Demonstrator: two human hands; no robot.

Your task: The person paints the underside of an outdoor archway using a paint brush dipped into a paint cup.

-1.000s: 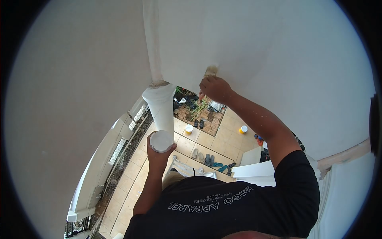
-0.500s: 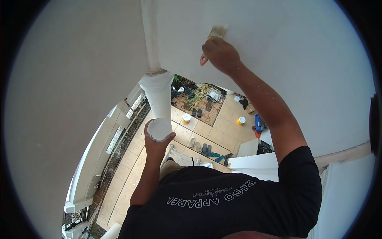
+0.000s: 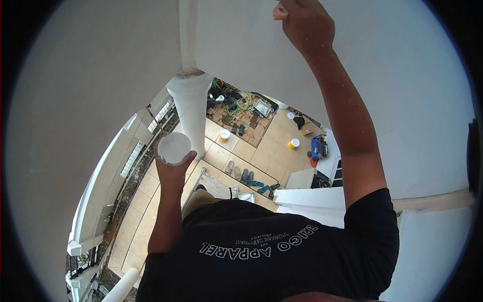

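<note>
The left hand (image 3: 172,170) holds a white tub (image 3: 174,149), the right hand (image 3: 313,27) a reddish handle (image 3: 279,12).

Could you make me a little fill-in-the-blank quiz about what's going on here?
1. The left hand holds a round tub coloured ______.
2. The right hand is ______ in the picture than the left.
3. The shirt is ______ with pale lettering.
4. Two buckets on the tiled floor are white and ______.

Missing words: white; higher; black; yellow.
</note>
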